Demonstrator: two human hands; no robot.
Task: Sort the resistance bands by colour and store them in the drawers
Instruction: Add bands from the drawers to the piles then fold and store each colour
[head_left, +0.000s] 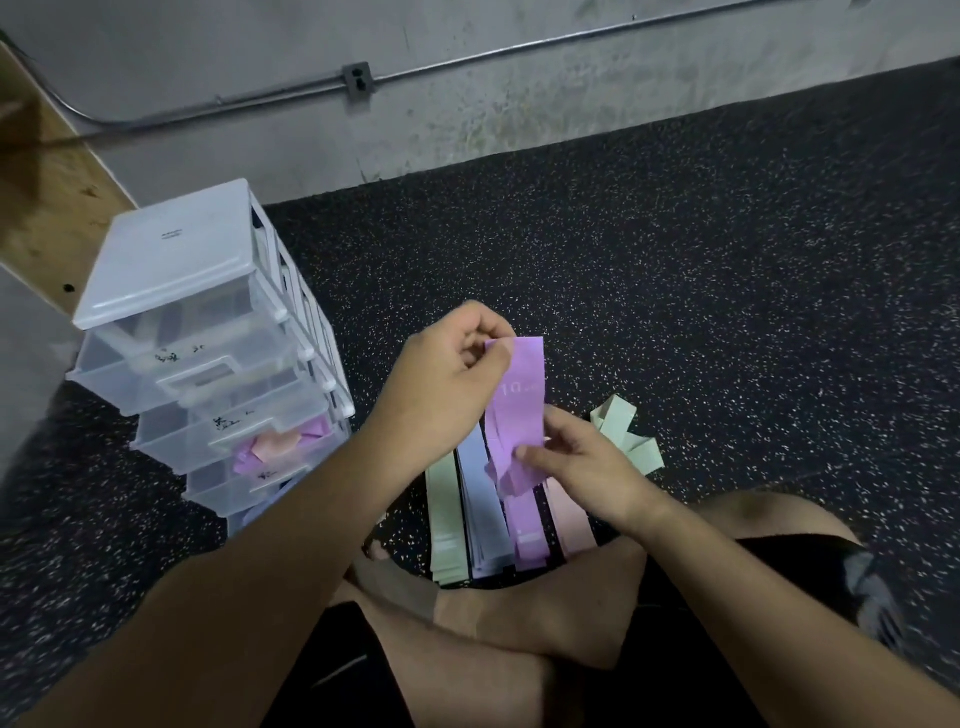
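A purple band (519, 405) is held upright just below the centre of the frame. The left hand (452, 374) pinches the band's top corner between thumb and fingertips, and the right hand (582, 467) grips its crumpled lower end with thumb on top.

Beneath the hands, four sorted stacks lie side by side on the black speckled floor (727, 312). From left to right they are a green stack (444, 514), a pale blue stack (485, 514), a purple stack (530, 535) and a pink stack (571, 514). A loose green band (628, 431), folded over itself, lies just right of the right hand.

The person sits cross-legged in dark shorts, knees filling the bottom of the frame.

At left stands a clear plastic drawer tower (208, 338) (its drawers pulled partly out in steps). Pink and purple bands (280, 444) show through the plastic low in the tower, though it is hard to say which drawer they lie in.

Along the top runs a grey wall (467, 130) with a metal conduit (234, 106) and an outlet box (358, 79). A wooden board (47, 197) leans in the upper left corner.
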